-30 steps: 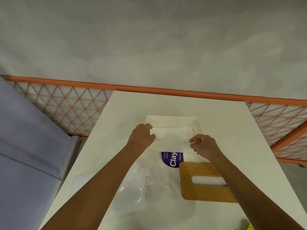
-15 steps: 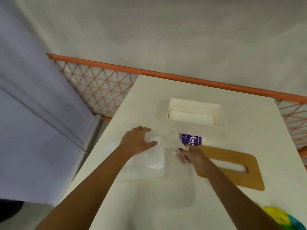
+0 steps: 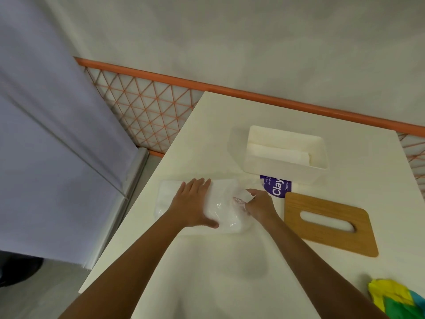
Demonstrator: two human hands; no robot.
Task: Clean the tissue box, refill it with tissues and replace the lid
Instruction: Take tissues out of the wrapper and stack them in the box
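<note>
Two hands work on the pack (image 3: 220, 215): left hand (image 3: 195, 203) lies flat on it, right hand (image 3: 258, 204) pinches its wrap. The box (image 3: 285, 155) sits at one o'clock.

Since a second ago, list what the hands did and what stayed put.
Both hands left the tissue box and came back toward the person to the plastic tissue pack. The left hand now presses flat on the pack; the right hand pinches its crumpled wrapper. Tissues remain in the open box, and the wooden lid lies on the table, unmoved.
</note>
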